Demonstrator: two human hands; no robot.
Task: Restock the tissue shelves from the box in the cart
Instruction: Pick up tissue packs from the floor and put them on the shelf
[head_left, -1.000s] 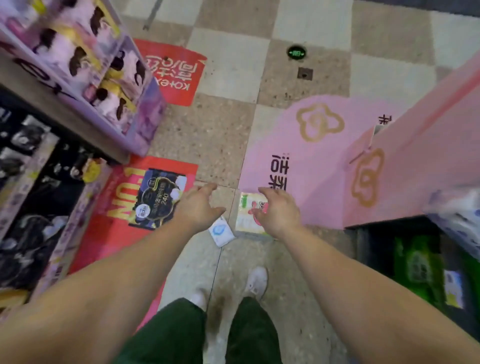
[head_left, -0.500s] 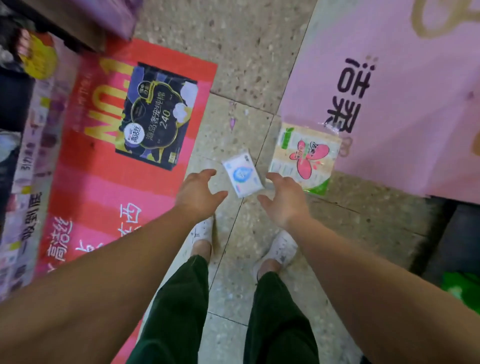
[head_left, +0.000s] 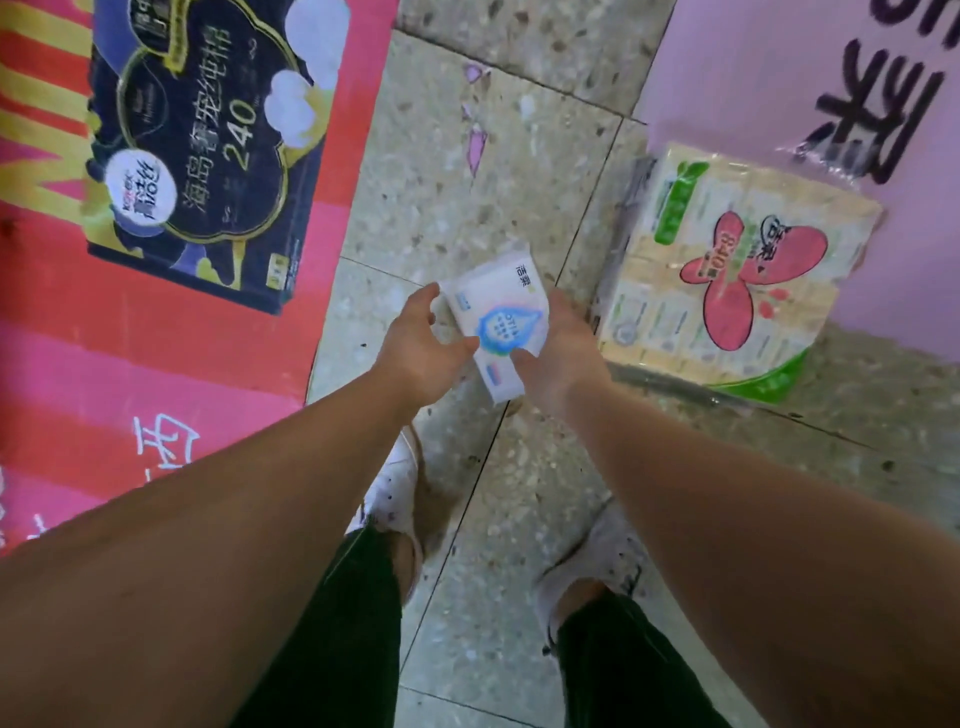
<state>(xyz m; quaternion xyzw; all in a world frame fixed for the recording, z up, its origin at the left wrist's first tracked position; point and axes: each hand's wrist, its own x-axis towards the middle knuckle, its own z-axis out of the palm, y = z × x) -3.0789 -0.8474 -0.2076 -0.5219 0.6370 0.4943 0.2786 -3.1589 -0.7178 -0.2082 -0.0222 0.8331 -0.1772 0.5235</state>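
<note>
A small white tissue pack (head_left: 496, 312) with a blue drop printed on it lies on the speckled floor in front of my feet. My left hand (head_left: 421, 348) holds its left edge, thumb across the front. Its right edge is gripped by my right hand (head_left: 558, 358), with the thumb on the lower face. To the right, a large yellowish multi-pack of tissues (head_left: 727, 270) with a pink butterfly print rests flat on the floor, apart from my hands. No cart, box or shelf is in view.
A red floor sticker (head_left: 78, 364) showing a dark blue product box covers the floor on the left. A pink floor sticker (head_left: 753, 62) lies at the upper right, under the multi-pack's far edge. My white shoes (head_left: 395, 483) stand just below the hands.
The view has dropped much closer to the floor. Both hands, open and above the small pack before, have reached it and closed on its two sides.
</note>
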